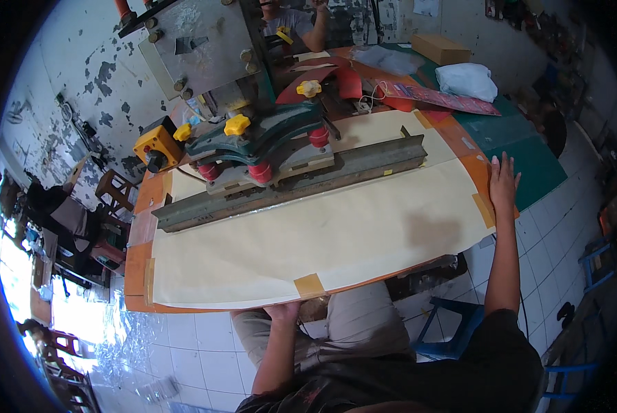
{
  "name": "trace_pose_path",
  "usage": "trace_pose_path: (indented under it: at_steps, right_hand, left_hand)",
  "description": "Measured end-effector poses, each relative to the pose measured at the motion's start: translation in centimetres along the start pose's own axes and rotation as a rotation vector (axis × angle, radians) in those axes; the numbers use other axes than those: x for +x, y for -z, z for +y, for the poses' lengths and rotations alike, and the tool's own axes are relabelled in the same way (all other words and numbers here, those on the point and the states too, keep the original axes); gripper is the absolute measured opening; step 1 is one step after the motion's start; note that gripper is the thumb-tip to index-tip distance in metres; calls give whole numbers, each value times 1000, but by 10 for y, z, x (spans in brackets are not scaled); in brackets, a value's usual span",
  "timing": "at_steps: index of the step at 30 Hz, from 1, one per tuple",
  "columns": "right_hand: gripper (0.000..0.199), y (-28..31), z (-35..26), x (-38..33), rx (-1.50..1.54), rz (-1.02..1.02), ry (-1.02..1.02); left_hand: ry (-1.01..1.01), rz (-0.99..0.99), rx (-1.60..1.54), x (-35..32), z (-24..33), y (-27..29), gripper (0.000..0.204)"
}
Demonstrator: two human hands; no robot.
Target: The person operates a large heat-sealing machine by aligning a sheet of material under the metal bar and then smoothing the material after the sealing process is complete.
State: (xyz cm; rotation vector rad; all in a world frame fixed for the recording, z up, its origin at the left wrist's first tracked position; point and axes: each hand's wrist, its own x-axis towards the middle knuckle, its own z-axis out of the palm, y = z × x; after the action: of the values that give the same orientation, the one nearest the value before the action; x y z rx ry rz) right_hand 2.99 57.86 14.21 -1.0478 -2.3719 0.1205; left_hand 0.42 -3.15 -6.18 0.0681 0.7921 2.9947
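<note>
My right hand (pixel 504 182) lies flat with fingers stretched out on the right edge of the table, beside the cream sheet (pixel 308 251). My left hand (pixel 283 312) is at the near edge; its fingers are hidden beneath the tabletop. The sheet covers most of the orange board (pixel 140 275), with brown tape (pixel 309 286) along its margins. Across the sheet lies a long grey metal bar (pixel 294 184). Above it stands a machine head (pixel 253 141) with yellow knobs (pixel 237 124) and red cylindrical mounts.
An orange control box (pixel 155 144) with a black knob sits left of the machine. Behind lie red sheets (pixel 339 79), a white plastic bag (pixel 466 82) and a cardboard box (pixel 440 49). Another person (pixel 298 27) is across the table. A blue stool (pixel 449 327) stands below right.
</note>
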Motion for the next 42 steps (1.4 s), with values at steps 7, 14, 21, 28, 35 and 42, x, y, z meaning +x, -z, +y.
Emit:
trace_pose_path:
  at_steps: [7,14,21,28,35,42]
  right_hand:
    - [74,-1,1,-1,2,-1,-5]
    - [74,2,0,-1,13,-1,-5]
    - [74,1,0,-1,25,-2,-10]
    - [76,0,1,0,22,2,0]
    - [76,-1,2,0,11,12,2]
    - [75,-1,2,0,50,21,3]
  left_hand:
    - [8,-8,-46,2,-1,10,60]
    - [4,-53,-151,4,-2,10,56]
    - [-12,17,-1,5,-5,16,68]
    - [-24,25,34,6,-5,18,75]
    - [17,-23,-66,6,-2,16,69]
    - [-17,22,-9,4,-3,12,63]
